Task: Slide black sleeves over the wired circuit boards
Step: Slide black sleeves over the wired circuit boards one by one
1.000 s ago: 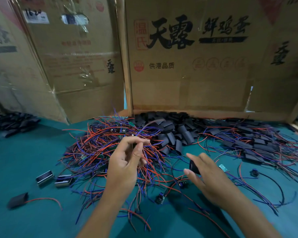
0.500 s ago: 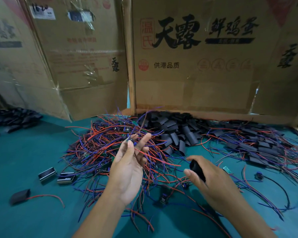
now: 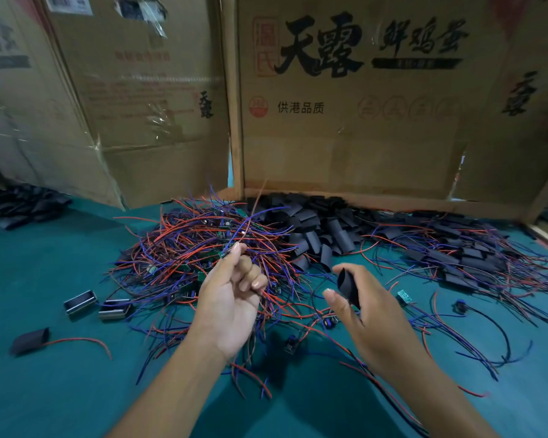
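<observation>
1. Bare forearms — no sleeve, watch or band in view.
2. Left hand (image 3: 231, 298) ungloved, no rings; short nails with a slight sheen.
3. Right hand (image 3: 366, 314) ungloved — thumbnail short, pointing to ten o'clock.

We see a teal table surface (image 3: 45, 279) backed by upright cardboard boxes: one at the left (image 3: 140, 105) with torn tape, one at the right (image 3: 361, 121) printed with large black Chinese characters and a red seal; a wooden post (image 3: 234, 105) stands between them. Two small metal rectangular casings (image 3: 79, 302) (image 3: 114, 309) lie just beside each other on the cloth at the left.
</observation>
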The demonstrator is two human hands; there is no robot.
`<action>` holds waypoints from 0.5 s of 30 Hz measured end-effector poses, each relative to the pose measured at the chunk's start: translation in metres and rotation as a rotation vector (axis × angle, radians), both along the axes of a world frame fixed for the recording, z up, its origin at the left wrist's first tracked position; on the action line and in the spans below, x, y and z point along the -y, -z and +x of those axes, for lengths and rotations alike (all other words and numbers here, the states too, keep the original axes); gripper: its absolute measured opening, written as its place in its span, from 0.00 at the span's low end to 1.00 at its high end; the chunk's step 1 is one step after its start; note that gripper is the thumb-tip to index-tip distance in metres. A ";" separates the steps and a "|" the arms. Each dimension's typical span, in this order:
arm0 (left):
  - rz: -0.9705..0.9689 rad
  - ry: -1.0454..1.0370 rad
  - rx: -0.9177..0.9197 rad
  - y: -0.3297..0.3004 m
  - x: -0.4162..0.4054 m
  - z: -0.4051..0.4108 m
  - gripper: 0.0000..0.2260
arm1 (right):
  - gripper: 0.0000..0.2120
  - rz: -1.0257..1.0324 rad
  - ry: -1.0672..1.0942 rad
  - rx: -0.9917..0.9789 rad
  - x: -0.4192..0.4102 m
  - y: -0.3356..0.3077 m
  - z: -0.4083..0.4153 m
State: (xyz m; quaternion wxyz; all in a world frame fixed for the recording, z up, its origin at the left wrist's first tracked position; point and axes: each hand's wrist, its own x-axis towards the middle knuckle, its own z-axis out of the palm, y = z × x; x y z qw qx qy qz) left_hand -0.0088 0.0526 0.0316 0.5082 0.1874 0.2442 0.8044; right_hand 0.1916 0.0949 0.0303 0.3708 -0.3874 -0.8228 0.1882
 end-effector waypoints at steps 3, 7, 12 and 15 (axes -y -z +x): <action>0.023 0.025 0.016 -0.002 0.000 -0.002 0.07 | 0.16 -0.092 -0.056 0.061 -0.004 0.005 0.003; 0.102 0.088 0.077 -0.004 0.002 -0.007 0.11 | 0.10 -0.159 -0.174 0.162 -0.004 0.012 0.006; 0.139 0.137 0.033 -0.009 0.006 -0.008 0.13 | 0.16 -0.088 -0.277 0.334 -0.008 0.013 0.010; 0.130 0.151 0.025 -0.011 0.008 -0.005 0.14 | 0.21 -0.074 -0.223 0.294 -0.010 0.013 0.012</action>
